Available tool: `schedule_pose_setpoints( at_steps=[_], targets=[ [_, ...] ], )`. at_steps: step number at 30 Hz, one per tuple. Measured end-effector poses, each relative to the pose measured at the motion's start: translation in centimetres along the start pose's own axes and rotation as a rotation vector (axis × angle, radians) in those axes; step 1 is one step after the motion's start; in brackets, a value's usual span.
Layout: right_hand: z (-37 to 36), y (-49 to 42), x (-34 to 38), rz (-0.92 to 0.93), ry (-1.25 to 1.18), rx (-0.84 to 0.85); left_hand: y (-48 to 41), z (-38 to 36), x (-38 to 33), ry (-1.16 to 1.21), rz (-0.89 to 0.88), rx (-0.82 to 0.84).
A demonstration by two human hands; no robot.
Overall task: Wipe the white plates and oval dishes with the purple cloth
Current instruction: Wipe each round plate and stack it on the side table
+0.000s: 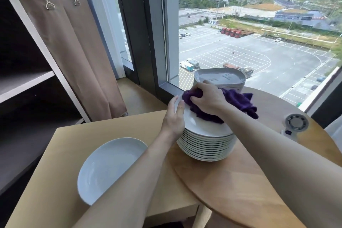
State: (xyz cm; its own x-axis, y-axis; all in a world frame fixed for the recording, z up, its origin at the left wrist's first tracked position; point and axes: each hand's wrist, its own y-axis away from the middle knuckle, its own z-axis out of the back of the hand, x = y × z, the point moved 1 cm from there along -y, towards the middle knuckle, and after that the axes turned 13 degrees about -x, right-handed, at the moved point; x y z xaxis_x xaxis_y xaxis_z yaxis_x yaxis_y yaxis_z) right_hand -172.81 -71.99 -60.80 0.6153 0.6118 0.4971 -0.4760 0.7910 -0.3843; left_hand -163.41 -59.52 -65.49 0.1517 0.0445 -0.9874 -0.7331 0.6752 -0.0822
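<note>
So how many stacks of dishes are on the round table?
2: the stack of round plates under the purple cloth, and the stack of oval dishes behind it by the window.

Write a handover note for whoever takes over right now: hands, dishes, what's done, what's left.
Left hand: grip on the near-left rim of the top plate, steadying it.
Right hand: grips the bunched purple cloth, pressed onto that plate.
The plate stack sits on the round wooden table, with the stacked oval dishes behind it by the window.
A single white plate lies apart on the square table. It may already be wiped, but that cannot be confirmed.
Left to do: finish the top plate, then the rest of the stack, then the oval dishes.
</note>
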Motion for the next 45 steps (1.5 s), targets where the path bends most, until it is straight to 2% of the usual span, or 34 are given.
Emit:
schedule_pose_setpoints(
  at_steps=[4, 8, 14, 19, 22, 28, 34, 40, 45],
  targets=[
    [-0.2, 1.0, 1.6, 0.012, -0.104, 0.089, 0.2, 0.3, -0.1, 0.018, 0.007, -0.008],
    [1.1, 2.3, 2.0, 0.085, -0.216, 0.260, 0.5, 0.3, -0.5, -0.011, -0.025, 0.031],
    [4.4, 4.6, 1.7, 0.089, -0.061, 0.437, 0.2, 0.4, -0.1, -0.092, -0.002, 0.017],
    [5.6, 5.5, 0.8, 0.149, 0.281, 0.328, 0.1, 0.3, -0.4, -0.071, 0.058, 0.067],
    [5.5, 4.8, 0.1, 0.117, 0.427, 0.243, 0.0, 0.3, -0.3, -0.042, 0.076, 0.075],
    [3.6, 2.7, -1.9, 0.050, 0.616, -0.038, -0.1, -0.1, -0.1, 0.036, 0.079, 0.065],
    [0.9, 0.9, -0.9, 0.026, 0.491, -0.082, -0.3, -0.1, 0.3, 0.049, 0.096, 0.038],
    [-1.1, 0.5, 1.0, 0.037, 0.179, 0.055, -0.1, 0.1, 0.2, -0.006, 0.042, -0.018],
    [-0.7, 2.1, 2.5, 0.060, 0.037, 0.149, 0.1, 0.1, 0.1, -0.022, 0.021, -0.014]
  ],
)
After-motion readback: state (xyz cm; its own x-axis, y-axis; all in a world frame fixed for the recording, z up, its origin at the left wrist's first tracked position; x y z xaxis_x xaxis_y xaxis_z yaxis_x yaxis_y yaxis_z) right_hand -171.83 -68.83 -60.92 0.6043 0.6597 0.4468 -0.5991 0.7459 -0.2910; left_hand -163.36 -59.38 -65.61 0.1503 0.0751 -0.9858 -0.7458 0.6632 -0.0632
